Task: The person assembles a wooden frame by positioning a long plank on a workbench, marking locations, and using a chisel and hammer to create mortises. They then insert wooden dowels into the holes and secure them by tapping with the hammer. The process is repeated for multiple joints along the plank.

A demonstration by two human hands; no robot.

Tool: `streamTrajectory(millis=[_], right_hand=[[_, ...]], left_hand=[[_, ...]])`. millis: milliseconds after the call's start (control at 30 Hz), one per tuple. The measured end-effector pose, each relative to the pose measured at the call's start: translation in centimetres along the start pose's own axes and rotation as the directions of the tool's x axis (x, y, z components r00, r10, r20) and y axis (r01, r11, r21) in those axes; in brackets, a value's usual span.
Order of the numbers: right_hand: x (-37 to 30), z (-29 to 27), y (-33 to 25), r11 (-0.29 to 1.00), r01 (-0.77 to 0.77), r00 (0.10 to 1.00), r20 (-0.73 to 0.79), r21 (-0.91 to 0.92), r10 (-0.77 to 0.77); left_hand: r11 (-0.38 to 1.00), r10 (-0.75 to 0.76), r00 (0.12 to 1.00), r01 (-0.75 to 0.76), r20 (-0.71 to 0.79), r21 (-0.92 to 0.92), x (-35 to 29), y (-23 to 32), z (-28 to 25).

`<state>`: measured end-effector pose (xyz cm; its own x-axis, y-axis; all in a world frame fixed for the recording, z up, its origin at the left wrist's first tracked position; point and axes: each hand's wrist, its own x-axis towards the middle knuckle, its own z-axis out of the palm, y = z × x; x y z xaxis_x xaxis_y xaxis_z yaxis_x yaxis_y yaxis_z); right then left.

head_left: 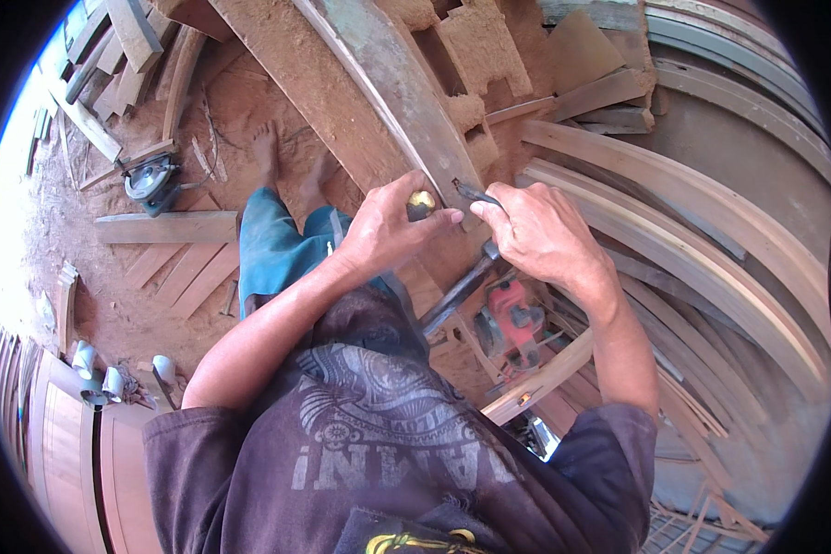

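Note:
My left hand [386,222] is closed round a small, shiny yellow thing with a rounded end [422,201], at the near end of a long grey board [392,88]. Most of that thing is hidden by my fingers, so its kind cannot be made out. In my right hand [537,231] is a slim dark tool [472,192], pinched between thumb and fingers. Its tip touches or hovers just over the board's end; I cannot tell which. Below my hands, a dark metal bar [462,294] slants up toward the right hand.
A red power tool [511,325] rests below my right hand. Curved timber pieces [702,217] fill the right side. At left lie a circular saw [150,180], short planks [166,228] and light cups [113,383]. A sawdust-covered beam [295,78] runs beside the board.

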<state>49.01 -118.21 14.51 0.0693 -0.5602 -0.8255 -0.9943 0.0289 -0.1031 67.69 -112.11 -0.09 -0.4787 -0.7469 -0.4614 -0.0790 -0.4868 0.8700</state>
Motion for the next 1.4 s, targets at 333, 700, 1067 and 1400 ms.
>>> streamTrajectory(millis=[333,700,1067,1400], right_hand=[[1.3,-2.1,-0.9,1.0,-0.007,0.995,0.1,-0.02,0.009],[0.9,0.0,-0.8,0.985,0.122,0.991,-0.037,-0.122,-0.128],[-0.6,6.6,0.7,0.932,0.165,0.861,-0.414,-0.322,-0.295],[-2.7,5.9,0.5,0.985,0.03,0.948,-0.318,0.167,0.025]], left_hand=[[0.999,-0.042,0.999,0.043,0.029,-0.015,0.0,0.3,-0.3],[0.998,-0.057,0.996,0.057,0.069,0.004,0.3,0.5,-0.7],[1.0,0.018,0.999,-0.018,0.028,0.001,0.4,-0.9,-0.1],[0.998,-0.047,0.997,0.044,0.064,0.043,0.3,0.4,-0.9]])
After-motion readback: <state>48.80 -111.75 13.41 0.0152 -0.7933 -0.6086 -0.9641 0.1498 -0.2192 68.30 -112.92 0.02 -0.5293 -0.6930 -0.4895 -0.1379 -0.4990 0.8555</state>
